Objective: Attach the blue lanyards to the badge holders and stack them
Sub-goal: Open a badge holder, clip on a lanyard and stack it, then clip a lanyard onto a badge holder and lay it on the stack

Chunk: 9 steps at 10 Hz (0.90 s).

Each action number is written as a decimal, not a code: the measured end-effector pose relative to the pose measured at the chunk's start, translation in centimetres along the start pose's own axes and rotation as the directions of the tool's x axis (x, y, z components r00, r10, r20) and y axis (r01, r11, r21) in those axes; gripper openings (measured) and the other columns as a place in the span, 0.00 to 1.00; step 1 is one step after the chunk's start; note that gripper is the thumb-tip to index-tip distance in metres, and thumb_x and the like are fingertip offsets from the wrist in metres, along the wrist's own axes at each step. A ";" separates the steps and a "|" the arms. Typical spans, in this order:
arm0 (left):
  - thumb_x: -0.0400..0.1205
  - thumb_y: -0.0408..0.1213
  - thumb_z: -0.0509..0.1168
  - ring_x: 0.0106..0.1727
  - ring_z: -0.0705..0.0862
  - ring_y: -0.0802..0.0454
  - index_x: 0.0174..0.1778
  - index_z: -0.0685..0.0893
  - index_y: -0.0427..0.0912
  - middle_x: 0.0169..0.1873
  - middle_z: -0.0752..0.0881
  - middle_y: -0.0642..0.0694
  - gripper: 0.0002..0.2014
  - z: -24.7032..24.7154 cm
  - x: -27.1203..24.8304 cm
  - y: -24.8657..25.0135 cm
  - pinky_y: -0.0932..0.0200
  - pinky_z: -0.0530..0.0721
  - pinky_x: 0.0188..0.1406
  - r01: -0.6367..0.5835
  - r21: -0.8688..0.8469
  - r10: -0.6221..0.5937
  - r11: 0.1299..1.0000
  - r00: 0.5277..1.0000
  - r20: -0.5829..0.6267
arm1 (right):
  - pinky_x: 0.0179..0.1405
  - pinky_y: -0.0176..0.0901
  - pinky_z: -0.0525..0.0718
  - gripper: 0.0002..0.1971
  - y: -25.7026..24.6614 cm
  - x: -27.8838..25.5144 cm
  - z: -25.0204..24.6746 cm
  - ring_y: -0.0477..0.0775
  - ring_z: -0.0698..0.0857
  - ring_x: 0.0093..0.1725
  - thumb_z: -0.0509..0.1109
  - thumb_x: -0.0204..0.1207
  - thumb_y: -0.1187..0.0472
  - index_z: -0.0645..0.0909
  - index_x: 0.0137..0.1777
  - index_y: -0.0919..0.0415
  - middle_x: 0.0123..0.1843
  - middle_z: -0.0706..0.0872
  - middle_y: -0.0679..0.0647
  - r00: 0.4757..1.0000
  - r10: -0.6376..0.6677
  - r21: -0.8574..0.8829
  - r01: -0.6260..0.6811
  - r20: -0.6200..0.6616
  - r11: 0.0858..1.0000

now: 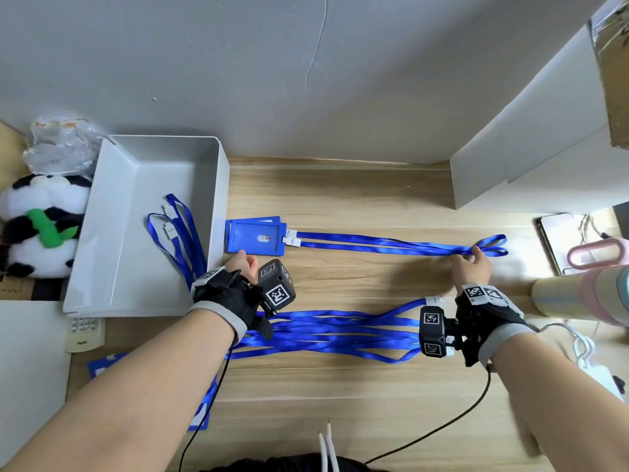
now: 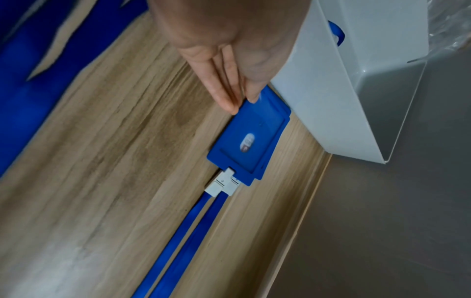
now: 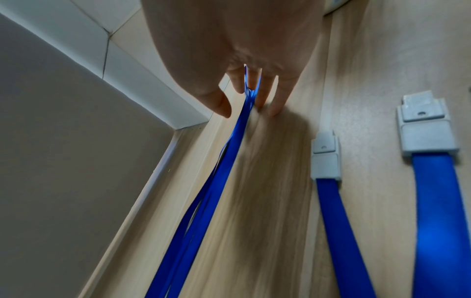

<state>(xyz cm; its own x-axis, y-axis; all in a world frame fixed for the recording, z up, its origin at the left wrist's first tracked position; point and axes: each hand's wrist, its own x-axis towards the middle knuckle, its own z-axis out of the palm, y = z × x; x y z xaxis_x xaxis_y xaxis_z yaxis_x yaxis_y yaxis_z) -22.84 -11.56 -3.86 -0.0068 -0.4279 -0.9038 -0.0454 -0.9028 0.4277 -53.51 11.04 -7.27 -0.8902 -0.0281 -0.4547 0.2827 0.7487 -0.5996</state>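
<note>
Table (image 1: 340,199): we work on a pale wood-grain table that runs up against a grey wall.
Grey tray (image 1: 218,185): it sits at the table's far left, open at the top, with 2 loose blue lanyards (image 1: 177,233) trailing out of it over its near edge.
Plush panda (image 1: 41,226): it lies left of the tray, a crumpled clear bag behind it.
Loose lanyard pile (image 1: 323,332): we see a bundle of unattached blue lanyards stretched across the near part of the table between our 2 wrists; 2 of their grey clips (image 3: 326,157) show in the right wrist view, lying flat on the wood.
Attached lanyards (image 1: 391,243): 2 blue straps run straight to the right from the badge holders, side by side, ending in loops at the right.
Badge holders (image 1: 255,238): 2 blue holders lie stacked, slightly offset, just beside the tray's right wall, each joined to a strap by a grey clip (image 2: 224,181).
Left hand (image 1: 241,264): released, fingers (image 2: 224,96) straight, the tips touching the near left corner of the top holder.
Right hand (image 1: 471,267): fingers extended down onto the looped ends of the attached lanyards, the straps passing between 2 fingers (image 3: 262,90); nothing is clenched.
Remote control (image 1: 85,332): it rests below the tray's near edge.
</note>
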 end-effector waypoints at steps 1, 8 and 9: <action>0.87 0.32 0.52 0.33 0.70 0.58 0.74 0.67 0.29 0.34 0.70 0.48 0.20 0.1 -1.2 0.1 0.61 0.80 0.54 -0.069 0.016 0.070 0.997 0.997 -0.020 | 0.75 0.50 0.69 0.27 -0.3 -1.2 -0.2 0.61 0.73 0.74 0.62 0.76 0.65 0.67 0.77 0.65 0.76 0.72 0.63 1.000 0.026 0.005 -0.026 -0.014 1.000; 0.83 0.39 0.63 0.35 0.80 0.54 0.51 0.79 0.44 0.37 0.83 0.46 0.04 -13.3 -8.8 -2.0 0.65 0.77 0.39 -0.279 0.655 0.129 0.702 0.955 0.268 | 0.23 0.27 0.77 0.12 1.2 -26.0 7.6 0.37 0.79 0.18 0.60 0.80 0.69 0.81 0.38 0.60 0.23 0.85 0.45 0.606 -0.084 -0.020 0.163 0.791 0.986; 0.82 0.36 0.63 0.35 0.82 0.54 0.43 0.81 0.42 0.38 0.83 0.43 0.04 -16.0 -8.1 -2.3 0.66 0.80 0.39 -0.345 0.606 0.224 0.717 0.937 0.268 | 0.26 0.31 0.80 0.11 1.3 -28.7 9.6 0.39 0.81 0.22 0.63 0.80 0.66 0.81 0.36 0.59 0.28 0.86 0.47 0.522 -0.019 -0.103 0.204 0.853 0.974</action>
<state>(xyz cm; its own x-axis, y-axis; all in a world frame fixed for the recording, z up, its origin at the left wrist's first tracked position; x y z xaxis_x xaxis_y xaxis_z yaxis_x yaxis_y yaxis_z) -6.74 -6.74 2.74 -0.2846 -0.5914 -0.7544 -0.6355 -0.4728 0.6104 -24.13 6.43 -1.33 -0.1655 -0.5938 -0.7874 0.0571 0.7913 -0.6087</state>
